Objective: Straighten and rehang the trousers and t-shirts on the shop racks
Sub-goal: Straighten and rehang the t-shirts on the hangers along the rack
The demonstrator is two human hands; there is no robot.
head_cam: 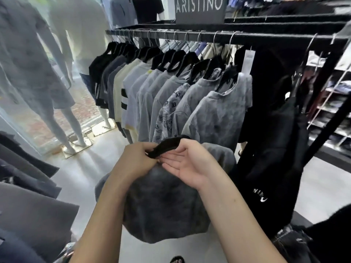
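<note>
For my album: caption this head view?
Left hand grips a black hanger above a grey t-shirt; open right hand touches it.

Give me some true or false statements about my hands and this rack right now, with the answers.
1. The left hand grips the black hanger. True.
2. The grey t-shirt on that hanger hangs from the rack rail. False: it is off the rail, held in front of it.
3. The right hand is a closed fist. False: its fingers are straight, palm up.
4. The sign above the rack reads ARISTINO. True.
</note>
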